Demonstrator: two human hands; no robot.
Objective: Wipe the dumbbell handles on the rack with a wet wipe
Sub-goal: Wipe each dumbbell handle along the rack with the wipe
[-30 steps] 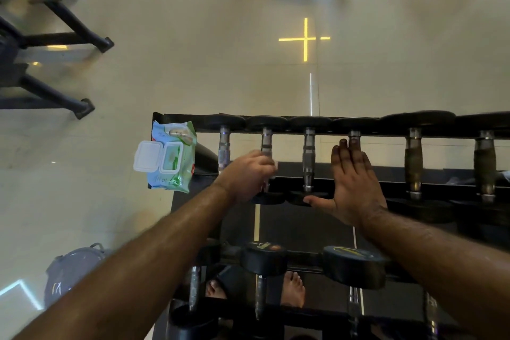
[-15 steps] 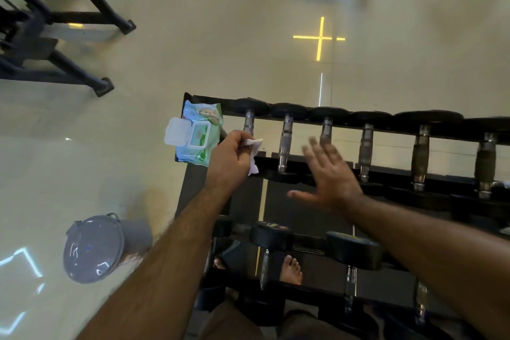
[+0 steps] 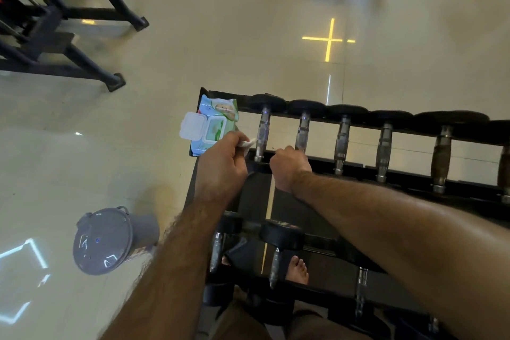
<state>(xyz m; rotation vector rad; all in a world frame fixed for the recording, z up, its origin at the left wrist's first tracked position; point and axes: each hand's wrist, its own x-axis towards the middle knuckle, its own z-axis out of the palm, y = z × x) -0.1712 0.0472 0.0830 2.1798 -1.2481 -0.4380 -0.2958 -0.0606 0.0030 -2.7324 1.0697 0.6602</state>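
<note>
A black rack (image 3: 414,174) carries a row of dumbbells with metal handles. My left hand (image 3: 220,165) pinches a white wet wipe (image 3: 247,143) right beside the leftmost handle (image 3: 262,132), at its left side. My right hand (image 3: 289,168) is curled over the near end of the second dumbbell (image 3: 302,130), and hides that dumbbell's near head. Further handles (image 3: 341,138) run off to the right, the last ones darker and thicker (image 3: 441,157).
A blue-green wet wipe pack (image 3: 212,127) with its white lid open lies on the rack's left end. A grey lidded bin (image 3: 110,240) stands on the floor at left. Lower-tier dumbbells (image 3: 278,234) and a bare foot (image 3: 298,270) are below. Black machine frames (image 3: 69,44) stand far left.
My left hand has carried the wipe from the second handle to the leftmost one. My right hand has moved left and gone from flat and open to curled on the second dumbbell.
</note>
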